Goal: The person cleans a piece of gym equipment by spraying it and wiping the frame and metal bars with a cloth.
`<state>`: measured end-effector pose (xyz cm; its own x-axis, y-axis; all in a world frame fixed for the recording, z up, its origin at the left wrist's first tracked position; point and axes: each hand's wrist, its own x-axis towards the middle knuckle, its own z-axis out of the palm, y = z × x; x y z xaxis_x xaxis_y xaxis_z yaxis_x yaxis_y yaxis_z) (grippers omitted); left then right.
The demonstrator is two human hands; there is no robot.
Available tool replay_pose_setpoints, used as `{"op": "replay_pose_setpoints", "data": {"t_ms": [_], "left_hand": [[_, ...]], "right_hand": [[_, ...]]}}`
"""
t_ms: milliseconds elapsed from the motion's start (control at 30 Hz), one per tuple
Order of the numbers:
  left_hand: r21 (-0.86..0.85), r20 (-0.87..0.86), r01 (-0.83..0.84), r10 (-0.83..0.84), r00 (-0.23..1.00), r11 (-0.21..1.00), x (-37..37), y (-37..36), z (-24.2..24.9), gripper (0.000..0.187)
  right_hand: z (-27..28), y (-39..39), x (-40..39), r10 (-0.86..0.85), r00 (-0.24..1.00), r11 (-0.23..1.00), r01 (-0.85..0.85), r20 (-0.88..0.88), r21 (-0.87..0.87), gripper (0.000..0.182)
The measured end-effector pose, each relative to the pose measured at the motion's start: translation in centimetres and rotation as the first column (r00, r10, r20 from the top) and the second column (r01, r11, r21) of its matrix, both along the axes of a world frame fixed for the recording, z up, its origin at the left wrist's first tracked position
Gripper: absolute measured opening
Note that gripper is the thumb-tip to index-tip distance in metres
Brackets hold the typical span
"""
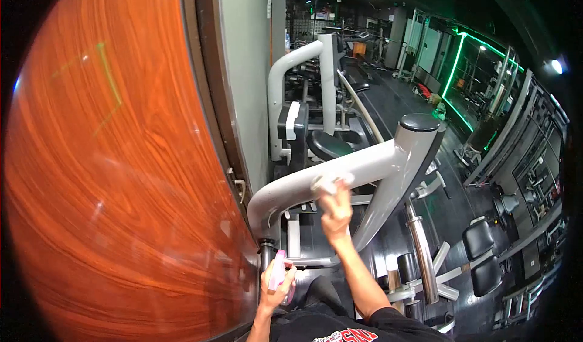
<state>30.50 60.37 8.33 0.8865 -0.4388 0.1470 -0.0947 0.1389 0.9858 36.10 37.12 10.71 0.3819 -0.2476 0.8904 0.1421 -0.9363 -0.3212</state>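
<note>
My right hand (336, 215) is closed on a white cloth (331, 183), which is blurred by motion. The cloth lies against the thick light-grey tube (370, 164) of a gym machine, on its bent upper part. Lower down and to the left, my left hand (271, 290) is wrapped round a pink spray bottle (278, 268). Its pink top points up, while my fingers hide much of the body. The bottle is held below the tube's curved left end, apart from the cloth.
A glossy wood-grain door (121, 160) with a metal handle (240, 190) stands close on my left. Behind the tube is a black padded seat (331, 144). To the right are a chrome bar (423, 260) and black pads (478, 239).
</note>
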Motion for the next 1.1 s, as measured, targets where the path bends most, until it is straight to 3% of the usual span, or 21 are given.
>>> {"op": "replay_pose_setpoints", "data": {"t_ms": [67, 133, 233, 267, 300, 333, 400, 433, 467, 533, 633, 700, 733, 800, 867, 933, 967, 1000, 1033, 1067, 1100], "left_hand": [[-0.016, -0.002, 0.02, -0.02, 1.0, 1.0, -0.2, -0.4, 0.2, 0.014], [-0.029, -0.007, 0.032, -0.033, 0.999, 0.999, -0.3, -0.5, 0.5, 0.014], [-0.018, -0.034, 0.075, -0.075, 0.997, 0.997, -0.4, -0.6, 0.9, 0.012], [-0.02, -0.01, 0.051, -0.051, 0.999, 0.999, -0.3, -0.6, 0.8, 0.013], [-0.022, 0.011, 0.028, -0.028, 1.0, 0.999, -0.4, -0.7, 0.8, 0.014], [-0.023, 0.008, 0.033, -0.033, 0.999, 0.999, -0.4, -0.7, 0.2, 0.014], [-0.132, -0.024, -0.044, 0.042, 0.999, 0.99, -0.5, -0.8, -1.1, 0.014], [-0.193, -0.077, -0.075, 0.061, 0.995, 0.978, -0.8, -0.8, -0.7, 0.014], [-0.195, -0.081, -0.078, 0.063, 0.995, 0.978, -0.8, -0.8, -0.8, 0.014], [-0.253, -0.064, -0.127, 0.114, 0.991, 0.959, -0.9, -0.8, -0.9, 0.014], [-0.236, -0.044, -0.089, 0.081, 0.996, 0.968, -0.6, -1.0, -1.1, 0.012], [-0.185, -0.026, -0.062, 0.059, 0.998, 0.981, -0.7, -1.2, -1.3, 0.012], [-0.19, -0.029, -0.05, 0.046, 0.999, 0.98, -0.7, -1.3, -1.2, 0.011], [-0.19, -0.033, -0.04, 0.034, 0.999, 0.981, -0.8, -1.4, -1.0, 0.011], [-0.314, -0.073, -0.072, 0.051, 0.996, 0.947, -1.1, -1.4, -0.9, 0.012], [-0.336, -0.081, -0.099, 0.076, 0.994, 0.937, -1.3, -1.4, -0.7, 0.012], [-0.36, -0.09, -0.125, 0.099, 0.991, 0.925, -1.3, -1.4, -0.7, 0.012], [-0.36, -0.09, -0.128, 0.102, 0.991, 0.924, -1.3, -1.3, -0.7, 0.012], [-0.347, -0.095, -0.144, 0.118, 0.988, 0.927, -1.3, -1.2, -0.8, 0.012], [-0.334, -0.1, -0.16, 0.134, 0.986, 0.929, -1.3, -1.0, -0.9, 0.011], [-0.334, -0.101, -0.162, 0.135, 0.986, 0.929, -1.3, -1.0, -1.0, 0.011]], "right_hand": [[-1.9, 1.2, -0.2, 0.209, 0.969, 0.974, -0.219, -0.132, -0.059, 0.039], [-2.4, 1.5, -1.5, 0.422, 0.848, 0.905, -0.417, -0.321, 0.09, 0.037], [-0.7, 0.3, -3.2, 0.394, 0.885, 0.918, -0.365, -0.249, 0.155, 0.033], [2.4, -0.1, -3.7, 0.419, 0.904, 0.907, -0.412, -0.084, 0.085, 0.028], [3.2, -1.5, -4.6, 0.281, 0.96, 0.959, -0.28, 0.011, -0.05, 0.026], [2.4, -3.4, -4.6, 0.105, 0.973, 0.994, -0.098, 0.207, -0.042, 0.024], [5.1, -5.0, -4.7, -0.136, 0.853, 0.989, 0.09, 0.504, 0.115, 0.031], [4.3, -6.5, -4.0, -0.289, 0.825, 0.912, 0.083, 0.485, 0.402, 0.041], [5.0, -7.4, -4.3, -0.307, 0.888, 0.912, 0.172, 0.342, 0.372, 0.057], [3.8, -6.7, -2.2, -0.395, 0.883, 0.898, 0.314, 0.252, 0.308, 0.071], [-3.5, -4.3, 0.5, -0.257, 0.927, 0.926, 0.155, 0.272, 0.345, 0.083], [-7.3, -0.8, 0.4, -0.085, 0.99, 0.88, 0.02, 0.116, 0.474, 0.074], [-8.2, 0.5, -0.1, 0.001, 0.998, 0.9, -0.03, 0.067, 0.435, 0.07], [-11.0, 1.0, -0.4, 0.19, 0.98, 0.695, -0.182, 0.066, 0.695, 0.053], [-7.6, 1.7, -1.9, 0.103, 0.99, 0.356, -0.131, 0.1, 0.925, 0.042], [-9.3, -2.4, -0.7, -0.125, 0.96, 0.357, -0.191, 0.25, 0.914, 0.042], [-9.2, -3.9, -0.3, -0.325, 0.879, 0.452, -0.181, 0.35, 0.873, 0.042], [-7.2, -5.0, -0.3, -0.389, 0.824, 0.453, -0.219, 0.412, 0.864, 0.042], [-4.4, -5.7, -1.4, -0.239, 0.842, 0.496, -0.322, 0.483, 0.807, 0.043], [-2.4, -5.1, -1.4, -0.237, 0.843, 0.495, -0.322, 0.482, 0.807, 0.043], [-0.8, -4.1, -1.2, -0.261, 0.888, 0.497, -0.212, 0.378, 0.841, 0.044]]}}
